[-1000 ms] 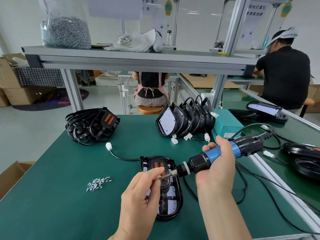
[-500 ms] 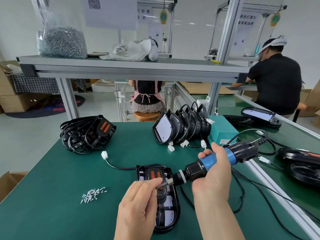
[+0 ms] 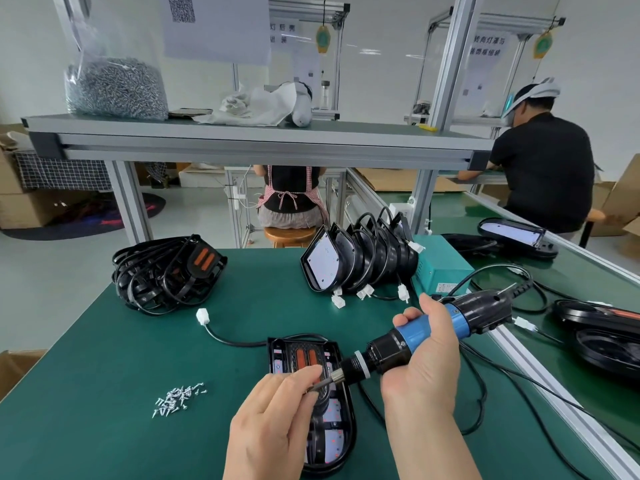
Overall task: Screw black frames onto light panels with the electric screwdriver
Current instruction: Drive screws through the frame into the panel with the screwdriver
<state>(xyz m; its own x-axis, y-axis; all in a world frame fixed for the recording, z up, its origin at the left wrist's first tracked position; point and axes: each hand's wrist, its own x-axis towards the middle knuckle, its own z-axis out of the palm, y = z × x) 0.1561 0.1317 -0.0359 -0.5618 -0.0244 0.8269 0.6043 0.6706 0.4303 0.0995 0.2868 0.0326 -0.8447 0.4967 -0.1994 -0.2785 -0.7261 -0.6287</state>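
Black oval-framed light panel (image 3: 332, 441), flat near the front edge of the green worktop (image 3: 104, 427), centre. Blue-and-black electric screwdriver (image 3: 415, 331) slants over it, right hand (image 3: 426, 368) wrapped round the barrel. Left hand (image 3: 273, 420), fingers (image 3: 304, 379) pinching the bit tip, probably seating a screw. Loose silver screws (image 3: 178, 400) front-left, within reach.

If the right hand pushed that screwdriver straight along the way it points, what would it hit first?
The fingertips of the left hand, pinched at the tip of the electric screwdriver; beyond them, probably the light panel.
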